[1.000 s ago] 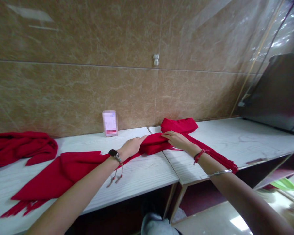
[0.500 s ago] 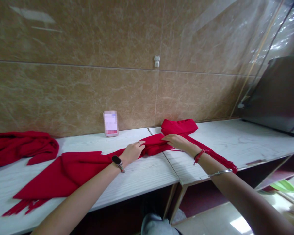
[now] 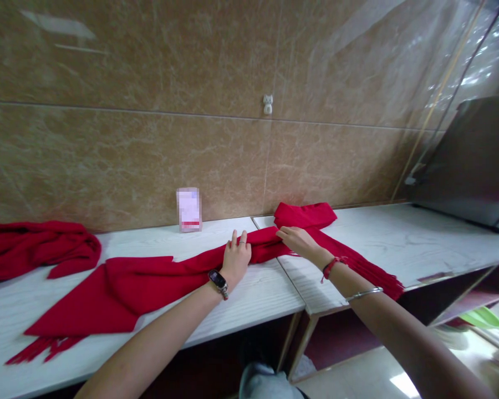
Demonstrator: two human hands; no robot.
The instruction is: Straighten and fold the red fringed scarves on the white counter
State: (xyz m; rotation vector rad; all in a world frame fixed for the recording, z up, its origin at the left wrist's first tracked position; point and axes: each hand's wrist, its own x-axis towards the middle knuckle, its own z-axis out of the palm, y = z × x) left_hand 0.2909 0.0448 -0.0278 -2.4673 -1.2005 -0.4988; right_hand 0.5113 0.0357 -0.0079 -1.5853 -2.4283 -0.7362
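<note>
Action on the red scarf point(image 3: 158, 277)!
Left hand point(image 3: 236, 260), fingers spread, lies across it; right hand point(image 3: 300, 243), fingers together, pinches its far edge.

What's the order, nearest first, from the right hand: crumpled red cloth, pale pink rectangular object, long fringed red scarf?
1. Long fringed red scarf: touching the right hand.
2. Pale pink rectangular object: left, by the wall.
3. Crumpled red cloth: far left.
</note>
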